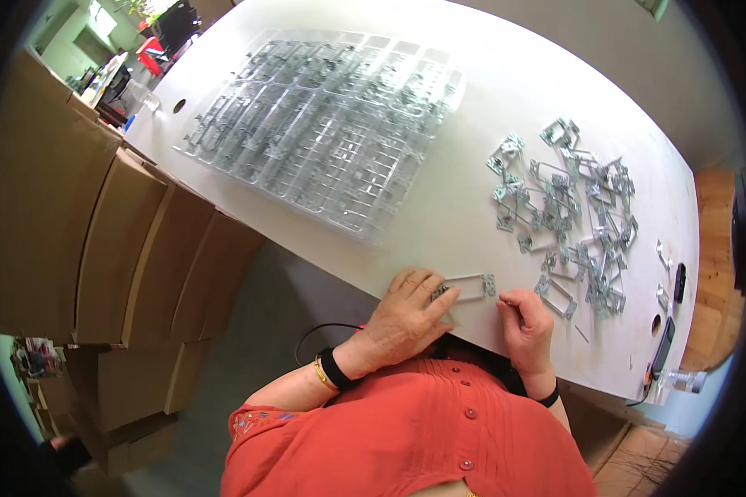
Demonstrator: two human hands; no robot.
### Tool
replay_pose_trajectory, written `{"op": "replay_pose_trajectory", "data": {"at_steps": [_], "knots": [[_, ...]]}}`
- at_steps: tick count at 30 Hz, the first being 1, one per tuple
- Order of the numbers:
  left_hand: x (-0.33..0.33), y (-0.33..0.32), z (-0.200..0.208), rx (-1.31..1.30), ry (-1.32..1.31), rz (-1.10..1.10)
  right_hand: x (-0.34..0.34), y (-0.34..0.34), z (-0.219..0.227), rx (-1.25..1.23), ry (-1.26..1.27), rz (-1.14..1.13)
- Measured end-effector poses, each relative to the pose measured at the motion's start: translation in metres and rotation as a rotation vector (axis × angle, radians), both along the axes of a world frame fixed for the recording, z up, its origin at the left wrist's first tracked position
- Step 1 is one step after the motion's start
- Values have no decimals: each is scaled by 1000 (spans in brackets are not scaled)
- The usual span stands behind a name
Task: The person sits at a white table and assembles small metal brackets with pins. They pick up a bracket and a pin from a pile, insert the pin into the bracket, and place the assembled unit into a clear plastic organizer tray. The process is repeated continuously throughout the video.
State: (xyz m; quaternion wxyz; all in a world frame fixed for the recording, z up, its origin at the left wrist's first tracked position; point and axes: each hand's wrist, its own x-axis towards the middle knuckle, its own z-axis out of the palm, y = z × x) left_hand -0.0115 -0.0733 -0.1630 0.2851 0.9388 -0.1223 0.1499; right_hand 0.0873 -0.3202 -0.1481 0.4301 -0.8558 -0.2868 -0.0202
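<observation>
A small silvery metal bracket assembly, with two end plates joined by thin rods, lies near the table's front edge. My left hand covers its left end, fingers bent over it and thumb against it. Just right of the bracket's other end is my right hand, its fingers curled into a pinch. What the right fingertips hold, if anything, is too small to make out. Beyond that hand a loose pile of similar metal bracket assemblies spreads over the right side of the table.
A clear plastic tray with rows of bracket assemblies stands on the white table at the back left. Cardboard boxes stack up left of the table. At the right edge lie a dark phone-like object and a clear container.
</observation>
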Motion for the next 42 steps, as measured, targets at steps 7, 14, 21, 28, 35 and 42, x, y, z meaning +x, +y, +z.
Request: {"op": "replay_pose_trajectory", "data": {"at_steps": [7, 14, 21, 28, 35, 42], "knots": [[-6, -1, -2, 19, 13, -37, -1, -4, -9, 14, 8, -14], [-15, -3, -24, -56, -107, -5, 0, -6, -14, -12, 55, 11], [-19, -2, -32, -51, -197, -11, 13, -14, -39, 25, 147, -16], [-21, -5, -30, 5, -304, 38, 21, 0, -29, -47, 256, 52], [-20, -11, -38, 90, -379, 82, 15, 6, -9, -139, 142, 51], [-20, -6, -43, -104, -262, 119, 15, 8, -4, -143, 103, 77]]}}
